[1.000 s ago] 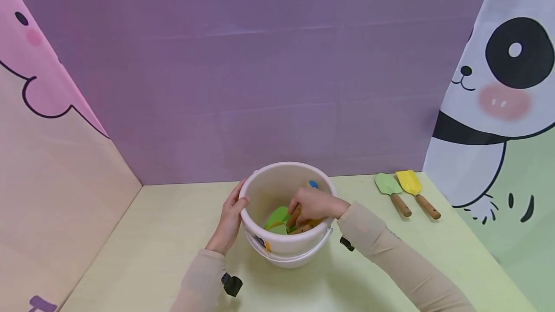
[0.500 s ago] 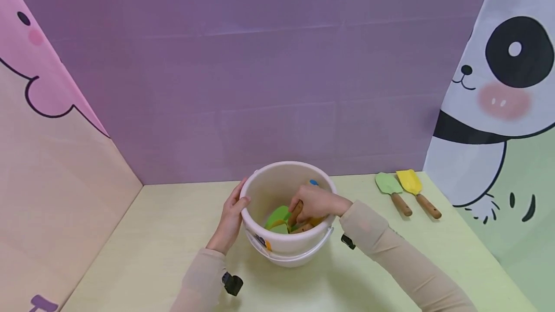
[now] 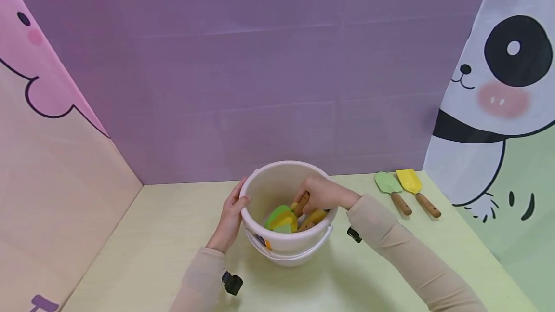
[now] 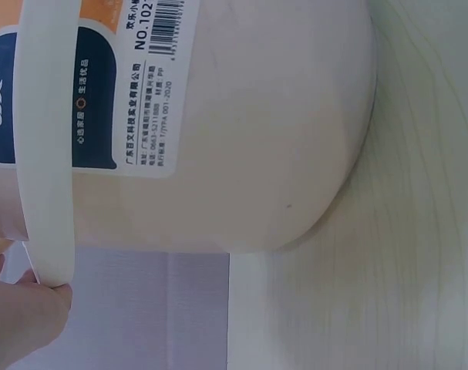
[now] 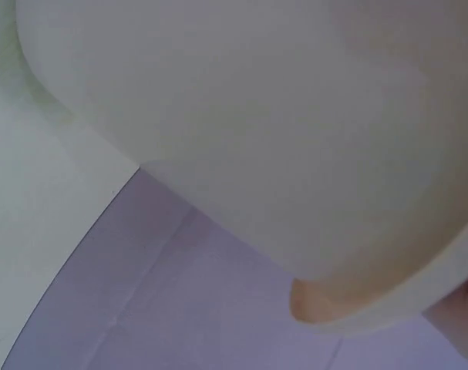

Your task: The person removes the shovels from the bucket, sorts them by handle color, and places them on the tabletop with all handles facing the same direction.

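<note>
A white bucket (image 3: 262, 177) stands on the table, and my left hand (image 3: 230, 218) grips its left rim, thumb over the edge. In the left wrist view that hand (image 4: 21, 324) shows beside the bucket's white handle (image 4: 48, 139). My right hand (image 3: 323, 194) reaches inside the bucket and holds a small shovel by its wooden handle (image 3: 302, 203); a yellow blade (image 3: 286, 220) lies below it. Green blades (image 3: 277, 213) and other wooden handles sit around it at the bottom. The right wrist view shows mostly the bucket's outer wall (image 5: 218, 100); the right fingertips are partly hidden.
On the table (image 3: 173, 235), right of the bucket, lie a light green shovel (image 3: 389, 183) and a yellow shovel (image 3: 409, 181) with wooden handles. A purple wall (image 3: 277, 71) stands behind; printed panels flank both sides.
My right hand has shifted slightly right and up inside the bucket, with the wooden handle in its fingers. More of the yellow blade shows. The left hand and bucket have stayed put.
</note>
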{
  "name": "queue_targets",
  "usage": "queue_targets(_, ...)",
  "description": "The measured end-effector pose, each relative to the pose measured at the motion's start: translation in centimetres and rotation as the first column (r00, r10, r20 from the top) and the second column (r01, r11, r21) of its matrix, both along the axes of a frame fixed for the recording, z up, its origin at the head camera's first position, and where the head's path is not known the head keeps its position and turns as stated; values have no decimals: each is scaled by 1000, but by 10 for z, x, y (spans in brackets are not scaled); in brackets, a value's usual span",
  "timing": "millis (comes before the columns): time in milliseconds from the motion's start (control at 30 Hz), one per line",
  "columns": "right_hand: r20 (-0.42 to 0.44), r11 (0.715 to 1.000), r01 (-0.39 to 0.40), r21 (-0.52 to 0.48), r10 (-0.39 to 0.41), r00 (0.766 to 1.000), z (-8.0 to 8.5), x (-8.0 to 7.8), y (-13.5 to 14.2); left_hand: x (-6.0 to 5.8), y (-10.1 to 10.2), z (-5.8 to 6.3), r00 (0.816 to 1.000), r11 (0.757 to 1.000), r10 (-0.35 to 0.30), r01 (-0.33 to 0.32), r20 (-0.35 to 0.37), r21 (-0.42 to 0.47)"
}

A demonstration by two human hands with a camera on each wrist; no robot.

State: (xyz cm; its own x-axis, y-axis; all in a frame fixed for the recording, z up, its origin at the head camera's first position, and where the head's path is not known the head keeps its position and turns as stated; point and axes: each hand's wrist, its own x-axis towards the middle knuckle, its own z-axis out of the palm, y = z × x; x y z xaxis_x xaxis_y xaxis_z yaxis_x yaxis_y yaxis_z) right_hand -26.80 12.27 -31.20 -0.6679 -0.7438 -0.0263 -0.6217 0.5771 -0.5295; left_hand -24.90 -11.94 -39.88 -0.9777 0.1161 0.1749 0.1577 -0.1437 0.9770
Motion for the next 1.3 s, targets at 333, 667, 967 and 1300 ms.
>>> queue_targets(333,-46,995,92,48,-90,995,12,0,10,0,0,0,1000,1000,2,-2,6,2)
queue_targets(667,2,996,84,27,-84,996,22,1,19,0,0,1,1000,1000,2,-2,7,-3)
queue_targets(967,20,996,90,5,-90,996,32,1,29,1,1,2,1000,1000,0,0,0,3)
queue_targets(1300,-24,992,127,4,-127,992,40,2,39,1,1,1,1000,1000,-3,3,0,2)
